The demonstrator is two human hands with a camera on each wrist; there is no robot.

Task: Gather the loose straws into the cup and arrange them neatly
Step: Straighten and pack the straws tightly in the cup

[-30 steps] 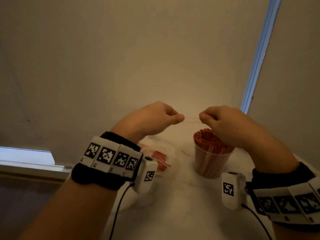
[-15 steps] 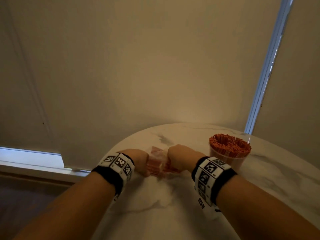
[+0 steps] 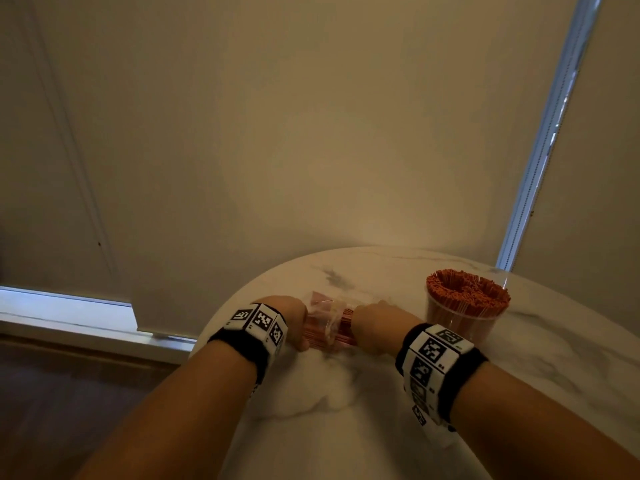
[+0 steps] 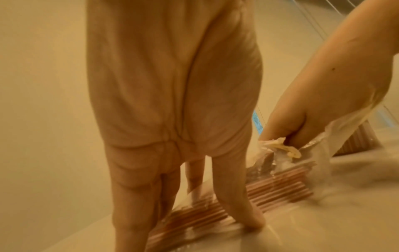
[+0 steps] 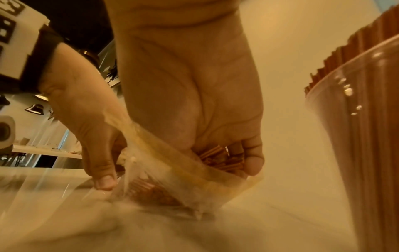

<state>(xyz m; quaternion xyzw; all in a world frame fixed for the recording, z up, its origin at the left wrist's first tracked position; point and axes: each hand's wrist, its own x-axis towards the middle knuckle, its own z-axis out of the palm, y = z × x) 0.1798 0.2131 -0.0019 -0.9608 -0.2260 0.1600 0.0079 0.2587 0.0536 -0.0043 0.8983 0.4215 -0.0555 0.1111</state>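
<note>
2 hands [image 3: 294, 318] [image 3: 375, 327] on bagged straws [image 3: 327, 329], fingertips hidden

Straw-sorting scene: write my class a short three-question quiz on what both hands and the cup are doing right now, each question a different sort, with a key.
1. True or false: the cup on the table stands upright, packed with orange straws.
2. Multiple choice: the clear bag of straws lies
A. inside the cup
B. on the table between the two hands
C. on the floor
3. Fill the gap: in the right wrist view, the right hand curls round a bunch of ____ at the bag's open end, while the left hand holds the bag down.

Key: 1 true; 2 B; 3 straws
</note>
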